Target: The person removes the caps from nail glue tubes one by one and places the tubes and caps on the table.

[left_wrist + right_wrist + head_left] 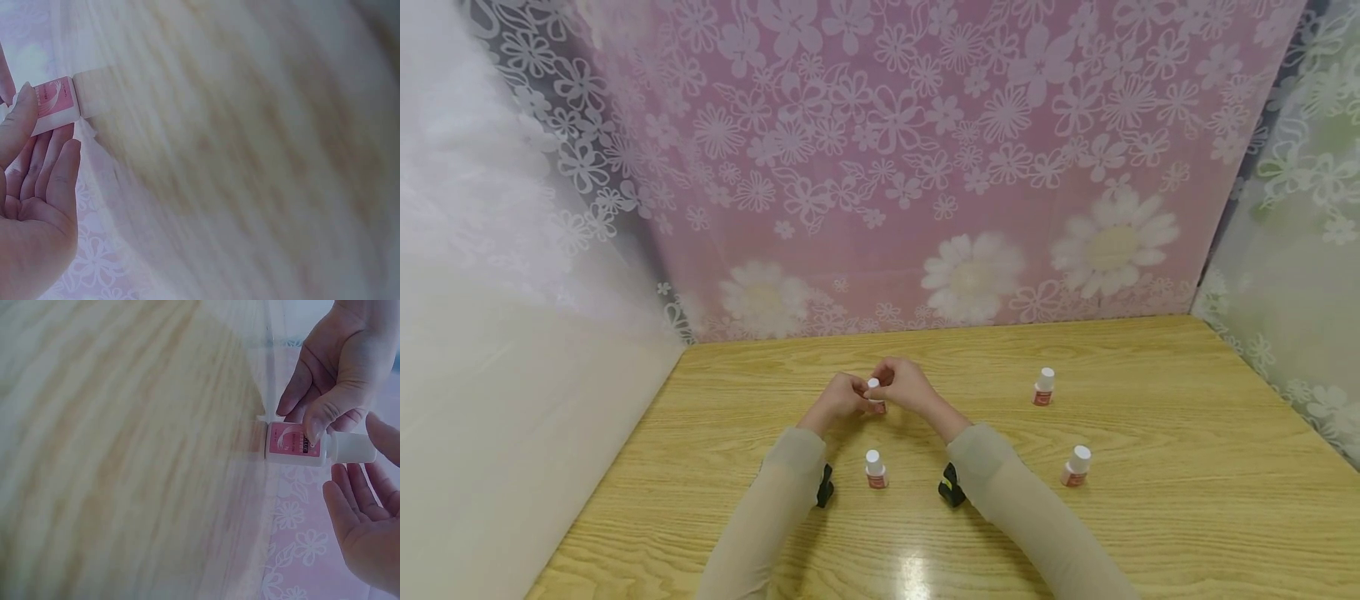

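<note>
A small white bottle with a pink label (294,440) stands on the table between both hands. My left hand (842,396) grips its body, the thumb lying across the label and the fingers behind. My right hand (906,387) is at the top of the same bottle, its thumb and fingertips around the white cap (353,448). In the left wrist view the left hand (40,200) has its palm toward the camera, and the label faces that way too. In the head view the fingers hide most of the bottle, leaving the cap showing.
One similar bottle (877,471) stands upright between the forearms. Two more stand to the right, one farther back (1043,388) and one nearer (1077,467). A flowered pink curtain (880,167) closes off the back of the wood-grain table (1187,433).
</note>
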Tool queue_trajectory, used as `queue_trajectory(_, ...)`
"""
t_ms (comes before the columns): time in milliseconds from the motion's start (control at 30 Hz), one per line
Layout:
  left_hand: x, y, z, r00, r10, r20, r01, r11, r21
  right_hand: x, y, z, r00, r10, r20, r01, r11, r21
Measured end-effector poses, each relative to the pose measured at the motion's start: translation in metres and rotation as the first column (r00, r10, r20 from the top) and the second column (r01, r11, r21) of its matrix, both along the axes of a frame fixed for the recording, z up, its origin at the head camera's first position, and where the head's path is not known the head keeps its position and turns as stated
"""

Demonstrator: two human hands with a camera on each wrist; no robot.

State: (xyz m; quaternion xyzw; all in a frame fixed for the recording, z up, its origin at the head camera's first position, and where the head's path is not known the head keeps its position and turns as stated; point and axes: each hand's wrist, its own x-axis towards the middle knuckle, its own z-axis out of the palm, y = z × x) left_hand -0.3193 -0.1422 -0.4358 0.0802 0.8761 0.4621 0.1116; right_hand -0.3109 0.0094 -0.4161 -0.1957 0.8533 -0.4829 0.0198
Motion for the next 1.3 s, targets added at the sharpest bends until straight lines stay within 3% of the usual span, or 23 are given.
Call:
queue_trajectory(267,0.0003,-0.0004,-0.0002,1.000,0.000,-0.005,0.000,1.000,-0.009,0.0008,-0.0008,-0.0001,1.000,-0.025,-0.002,0.025,1.000,-0.002)
queue_trajectory(500,-0.0005,0.0001,0.0003,1.000,-0.005,0.012,0.004,0.999,0.033,0.0008,-0.0004,0.0020,1.000,-0.011,-0.017,0.011,1.000,-0.007)
queue_trajectory(700,0.0005,0.0009,0.0024,0.999,0.025,0.022,-0.026,1.000,0.018,-0.0003,-0.0006,0.0015,1.000,-0.007,-0.019,0.007,1.000,-0.006)
queue_trajectory(967,0.0012,-0.0005,0.0012,1.000,0.016,0.025,-0.016,1.000,0.006,0.0006,0.0000,0.0008,1.000,0.018,-0.002,-0.018,1.000,-0.005)
queue_trajectory(1300,0.0013,-0.0004,0.0013,1.000,-0.004,-0.001,0.004,1.000,0.005,0.0012,-0.0043,0.0011,0.999,-0.044,-0.019,0.045,0.998,0.042)
